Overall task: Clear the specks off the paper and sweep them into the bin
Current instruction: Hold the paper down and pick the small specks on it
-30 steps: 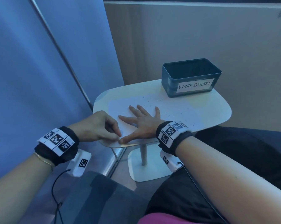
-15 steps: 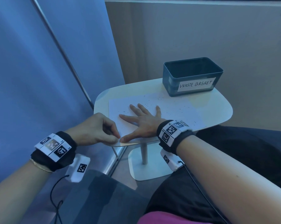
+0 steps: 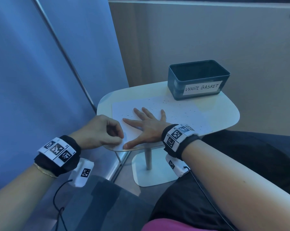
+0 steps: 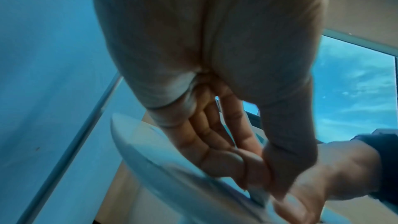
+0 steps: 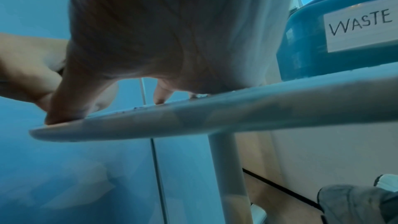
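Note:
A white sheet of paper (image 3: pixel 177 110) lies on the small white table (image 3: pixel 224 104), scattered with tiny dark specks (image 3: pixel 165 102). My right hand (image 3: pixel 146 120) lies flat on the paper's near left part, fingers spread, thumb at the near edge. My left hand (image 3: pixel 104 132) pinches the paper's near left corner (image 3: pixel 120 145) between thumb and forefinger at the table's rim; the left wrist view shows that pinch (image 4: pixel 258 183). A dark bin (image 3: pixel 198 79) labelled WASTE BASKET stands at the back right of the table, past the paper.
A blue panel with a metal rail (image 3: pixel 60 47) runs along the left. A beige wall (image 3: pixel 191 39) is behind the table. The table stands on a single post (image 3: pixel 148 157) with a flat base. My dark-clothed legs (image 3: pixel 257 155) are at the right.
My left hand has stayed at the paper's near corner, its fingers shifting slightly on the edge. The right hand stays flat on the sheet.

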